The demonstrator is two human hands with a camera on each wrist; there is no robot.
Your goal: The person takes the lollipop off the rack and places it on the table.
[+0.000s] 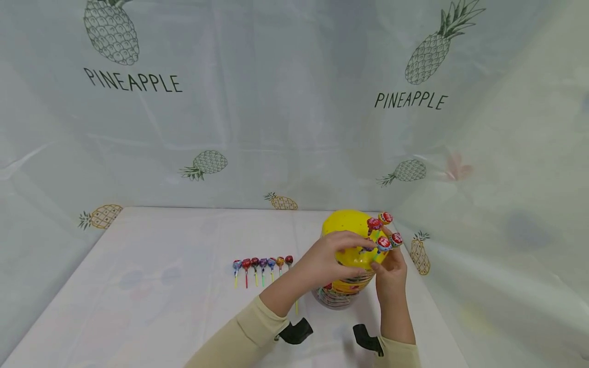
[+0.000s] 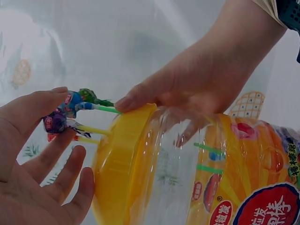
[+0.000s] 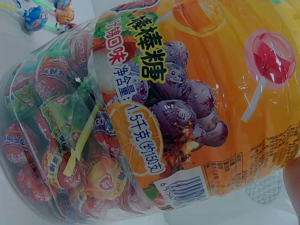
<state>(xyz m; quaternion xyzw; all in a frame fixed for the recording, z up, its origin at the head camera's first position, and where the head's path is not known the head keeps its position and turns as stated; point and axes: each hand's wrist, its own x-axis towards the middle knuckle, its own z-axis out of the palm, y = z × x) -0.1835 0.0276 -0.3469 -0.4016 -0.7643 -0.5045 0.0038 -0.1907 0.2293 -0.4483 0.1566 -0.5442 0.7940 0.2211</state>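
At the right of the tabletop (image 1: 152, 312), the left hand (image 1: 330, 254) pinches, from the left, a purple lollipop (image 2: 55, 122) standing lengthwise from the jar's (image 1: 337, 299) yellow lid (image 1: 342, 223), its right side gripped by the right hand (image 1: 391, 265).

Lit softly and evenly in the head view, shadowed faintly on the table (image 1: 161, 306) right of the jar (image 1: 338, 302). Dimmer in the left wrist view, glaring on the curtain (image 2: 28, 37). Glinting off the jar in the right wrist view, blurred over lollipops (image 3: 36, 18).
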